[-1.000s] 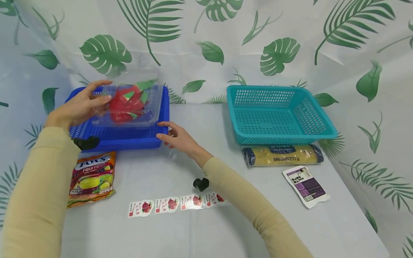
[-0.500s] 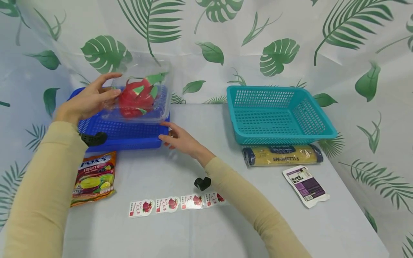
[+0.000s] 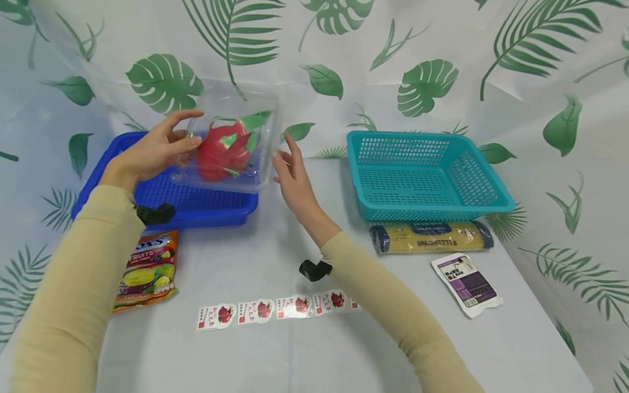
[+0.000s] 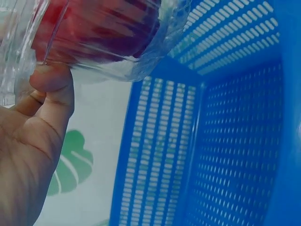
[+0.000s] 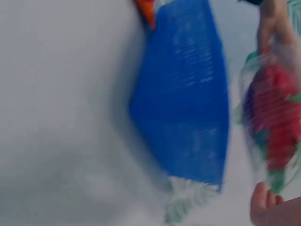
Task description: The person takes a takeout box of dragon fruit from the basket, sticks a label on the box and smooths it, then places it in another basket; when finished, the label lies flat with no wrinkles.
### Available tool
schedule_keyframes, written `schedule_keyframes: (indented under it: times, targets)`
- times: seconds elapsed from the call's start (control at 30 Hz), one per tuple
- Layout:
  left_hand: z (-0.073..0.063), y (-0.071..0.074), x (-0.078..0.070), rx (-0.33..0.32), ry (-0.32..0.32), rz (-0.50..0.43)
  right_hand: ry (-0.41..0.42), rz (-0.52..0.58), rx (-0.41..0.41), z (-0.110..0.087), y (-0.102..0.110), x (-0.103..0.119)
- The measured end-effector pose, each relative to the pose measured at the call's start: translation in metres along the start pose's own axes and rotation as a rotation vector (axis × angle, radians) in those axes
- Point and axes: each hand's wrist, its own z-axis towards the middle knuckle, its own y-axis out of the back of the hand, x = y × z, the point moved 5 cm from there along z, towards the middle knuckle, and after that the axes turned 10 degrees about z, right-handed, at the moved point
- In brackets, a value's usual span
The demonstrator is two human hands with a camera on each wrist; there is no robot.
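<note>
A clear plastic box (image 3: 231,177) with a red and green dragon fruit (image 3: 223,150) inside hangs above the blue basket (image 3: 206,213) in the head view. My left hand (image 3: 149,153) pinches the box's left edge between thumb and fingers; the left wrist view shows the thumb pressed on the plastic. At the other side, my right hand (image 3: 297,185) is raised with fingers extended, fingertips right by the box's right edge. The right wrist view, blurred, has the box (image 5: 251,155) held between the two hands' sides, with the right fingertips just below it.
A teal basket (image 3: 363,210) stands at the right, a spaghetti pack (image 3: 432,237) and a white-purple pouch (image 3: 467,284) in front of it. A candy bag (image 3: 149,270) lies before the blue basket. A strip of dragon-fruit stickers (image 3: 255,312) lies on the table at front.
My left hand has carried the box up and to the right over the blue basket. The right hand has left the basket's right rim and risen to the box's side. The basket has shifted left.
</note>
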Motion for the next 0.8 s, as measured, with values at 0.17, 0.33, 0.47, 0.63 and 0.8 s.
schedule_keyframes:
  times: [0.17,0.33,0.47,0.63,0.8]
  targets:
    - [0.003,-0.010,-0.007,-0.019,-0.020,0.010,-0.035,-0.123,0.052,-0.006,-0.007,0.019]
    - [0.001,-0.022,-0.015,-0.017,-0.004,0.059,-0.046,-0.209,0.058,-0.010,-0.004,0.027]
    - [0.000,-0.032,-0.020,-0.027,-0.008,0.080,-0.065,-0.243,0.045,-0.011,0.003,0.027]
    - [0.000,-0.046,-0.030,-0.045,-0.046,0.034,-0.118,-0.242,0.026,-0.014,0.016,0.026]
    - [-0.001,-0.062,-0.037,-0.073,-0.050,-0.022,-0.169,-0.205,-0.011,-0.017,0.028,0.028]
